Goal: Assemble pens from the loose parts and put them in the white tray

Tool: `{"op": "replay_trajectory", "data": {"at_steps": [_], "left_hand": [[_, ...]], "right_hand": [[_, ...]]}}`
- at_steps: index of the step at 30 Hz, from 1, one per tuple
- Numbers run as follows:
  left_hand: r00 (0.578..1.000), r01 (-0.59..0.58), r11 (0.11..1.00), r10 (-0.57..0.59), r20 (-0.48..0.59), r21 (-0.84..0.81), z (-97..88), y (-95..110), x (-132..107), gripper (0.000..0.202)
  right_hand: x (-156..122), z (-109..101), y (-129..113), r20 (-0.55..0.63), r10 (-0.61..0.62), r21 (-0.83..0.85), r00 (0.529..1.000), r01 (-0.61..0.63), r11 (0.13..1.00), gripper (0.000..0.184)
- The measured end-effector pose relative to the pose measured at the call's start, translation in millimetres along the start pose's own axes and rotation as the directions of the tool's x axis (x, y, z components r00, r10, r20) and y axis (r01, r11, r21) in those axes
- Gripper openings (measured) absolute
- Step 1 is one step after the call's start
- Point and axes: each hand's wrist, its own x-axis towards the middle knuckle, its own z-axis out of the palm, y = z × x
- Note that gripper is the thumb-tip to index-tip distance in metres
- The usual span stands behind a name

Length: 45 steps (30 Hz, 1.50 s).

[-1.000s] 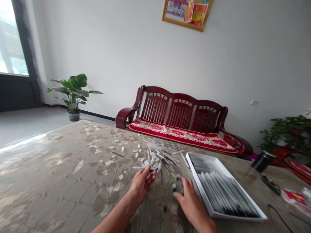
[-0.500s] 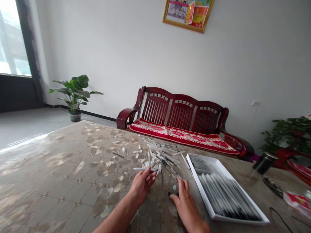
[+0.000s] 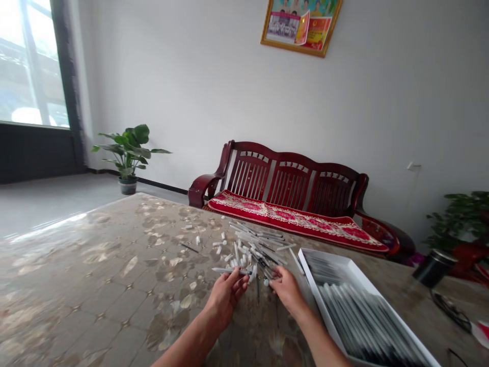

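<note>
My left hand (image 3: 225, 291) is closed on a pen (image 3: 231, 270) with a pale, clear barrel, held level between thumb and fingers, its tip pointing left. My right hand (image 3: 286, 286) is at the near right edge of a loose pile of pen parts (image 3: 248, 247), its fingertips drawn together; what they pinch is too small to make out. Clear barrels, thin dark refills and short white caps make up the pile. A small round pale piece (image 3: 266, 282) lies beside the right fingertips.
Right of my hands stands a white box (image 3: 324, 311) filled with rows of pens (image 3: 362, 311). Farther right are a black cup (image 3: 434, 267) and a dark cable (image 3: 451, 308). Loose white caps (image 3: 197, 239) lie to the left on the patterned table (image 3: 114, 275). Behind it is a red wooden bench (image 3: 290, 176).
My right hand has moved forward to the pile, and its fingers have drawn together. The black piece by its thumb no longer shows. The left hand still holds the pen. The view has shifted slightly.
</note>
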Motion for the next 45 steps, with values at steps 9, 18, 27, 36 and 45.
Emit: {"op": "replay_trajectory", "data": {"at_steps": [9,18,27,36,45], "left_hand": [[0.984,-0.163,0.982,0.155,0.088,0.093,-10.3,-11.9,9.5,0.019],[0.853,-0.522,0.756,0.469,0.229,0.396,-15.0,-6.7,20.5,0.034],[0.855,-0.519,0.754,0.464,0.232,0.404,-19.0,-8.2,21.8,0.033],[0.963,-0.269,0.955,0.262,0.065,0.124,-15.8,-6.4,17.5,0.022],[0.973,-0.230,0.973,0.230,-0.007,0.026,-11.3,1.6,14.3,0.008]], "right_hand": [[-11.1,-1.9,0.8,-0.074,-0.268,-0.071,0.961,0.263,0.962,0.032],[-19.4,5.1,-31.9,0.125,-0.253,-0.447,0.959,0.282,0.849,0.022],[-27.7,13.2,-41.9,0.066,-0.271,-0.624,0.960,0.252,0.740,0.036],[-23.5,17.0,-34.5,-0.176,-0.344,-0.107,0.923,0.329,0.938,0.021],[-23.5,21.5,-23.6,-0.096,-0.336,-0.165,0.937,0.318,0.934,0.025]]}}
